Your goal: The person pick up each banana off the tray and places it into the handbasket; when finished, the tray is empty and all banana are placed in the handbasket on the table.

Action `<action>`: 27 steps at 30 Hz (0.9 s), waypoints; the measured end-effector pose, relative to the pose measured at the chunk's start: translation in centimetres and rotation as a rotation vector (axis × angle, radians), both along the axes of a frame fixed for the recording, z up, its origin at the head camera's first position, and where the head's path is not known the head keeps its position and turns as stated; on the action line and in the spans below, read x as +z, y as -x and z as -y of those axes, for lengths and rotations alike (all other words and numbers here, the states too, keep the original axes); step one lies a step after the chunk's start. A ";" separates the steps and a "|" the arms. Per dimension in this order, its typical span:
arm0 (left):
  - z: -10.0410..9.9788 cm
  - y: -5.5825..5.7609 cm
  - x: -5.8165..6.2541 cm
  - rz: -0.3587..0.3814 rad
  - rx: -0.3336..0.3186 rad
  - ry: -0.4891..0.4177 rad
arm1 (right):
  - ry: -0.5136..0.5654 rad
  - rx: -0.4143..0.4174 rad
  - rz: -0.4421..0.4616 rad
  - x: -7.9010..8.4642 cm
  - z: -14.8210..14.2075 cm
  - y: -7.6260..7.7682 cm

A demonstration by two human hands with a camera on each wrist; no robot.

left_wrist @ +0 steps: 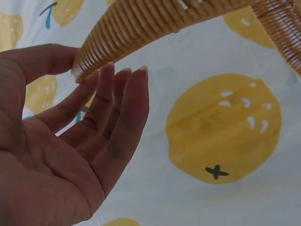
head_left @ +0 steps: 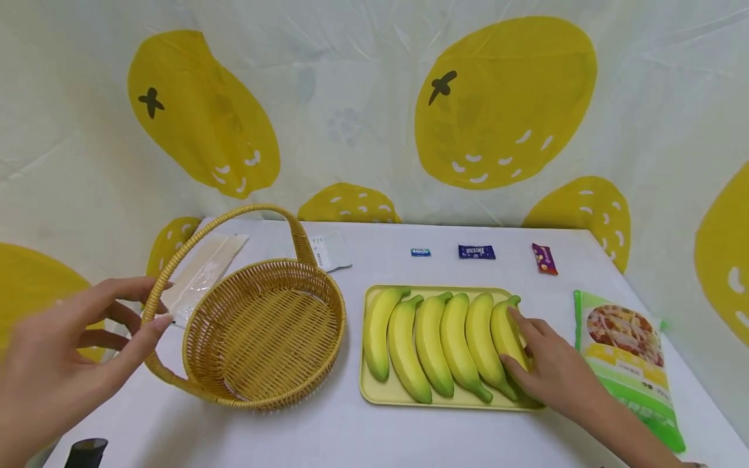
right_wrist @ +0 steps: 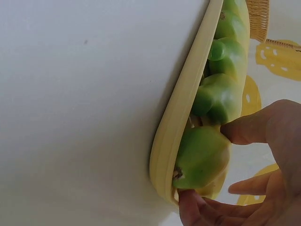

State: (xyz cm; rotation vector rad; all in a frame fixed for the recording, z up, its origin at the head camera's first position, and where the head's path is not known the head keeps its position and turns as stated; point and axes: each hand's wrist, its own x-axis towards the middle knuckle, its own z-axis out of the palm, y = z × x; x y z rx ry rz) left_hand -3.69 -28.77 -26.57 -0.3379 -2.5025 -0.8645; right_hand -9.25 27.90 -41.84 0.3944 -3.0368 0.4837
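My left hand [head_left: 78, 354] pinches the side of the handle of a round wicker basket [head_left: 275, 344]. Close up in the left wrist view, the thumb and index finger meet around the woven handle [left_wrist: 136, 35], while the other fingers are loosely bent below it. The basket's inside is bare. To its right lies a pale yellow tray [head_left: 456, 407] with several bananas side by side. My right hand [head_left: 558, 370] holds the rightmost banana [head_left: 504, 331], which still lies in the tray. The right wrist view shows fingers on both sides of that banana's greenish end [right_wrist: 202, 157].
A green food bag [head_left: 629, 361] lies right of the tray. Behind it are a red-purple packet [head_left: 545, 259], a dark blue packet [head_left: 476, 251] and a small blue packet [head_left: 420, 252]. A white pouch [head_left: 330, 251] and a clear-fronted bag [head_left: 201, 270] lie behind the basket.
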 end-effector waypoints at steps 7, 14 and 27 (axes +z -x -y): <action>-0.5 -0.8 -0.6 0.008 0.003 -0.032 | 0.007 0.031 -0.016 0.1 -0.1 1.2; -0.9 -1.0 -0.9 -0.050 0.059 -0.040 | 0.011 0.025 -0.028 0.1 -0.1 2.1; -1.4 -1.4 -1.7 -0.028 0.154 -0.069 | 0.020 0.013 -0.030 1.4 -0.7 3.7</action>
